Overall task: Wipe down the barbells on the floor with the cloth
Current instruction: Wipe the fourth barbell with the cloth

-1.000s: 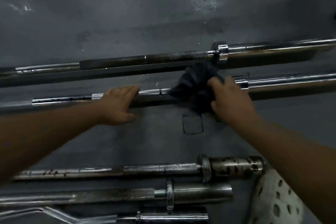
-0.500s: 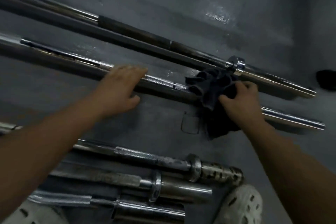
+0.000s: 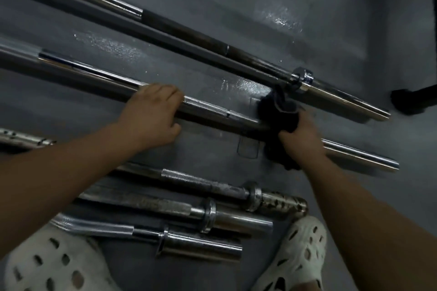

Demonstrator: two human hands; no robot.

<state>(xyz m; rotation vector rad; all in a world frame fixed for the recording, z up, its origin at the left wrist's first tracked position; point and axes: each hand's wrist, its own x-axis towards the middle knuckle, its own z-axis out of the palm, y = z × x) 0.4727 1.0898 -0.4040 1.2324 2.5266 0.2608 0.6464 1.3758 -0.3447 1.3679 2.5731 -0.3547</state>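
Left forearm (image 3: 61,172): bare, enters from the lower left edge and reaches up and to the right.
Left hand (image 3: 151,113): palm down, back of the hand showing. Fingers bent over the top of a barbell (image 3: 82,67); thumb stretched out to the right along its near side.
Right forearm (image 3: 369,217): bare, enters from the lower right corner and reaches up and to the left.
Right hand (image 3: 300,136): back showing, fingers curled round a dark cloth (image 3: 279,106) bunched on the same barbell. Fingertips hidden in the folds.
Hands: apart, both on one shaft.
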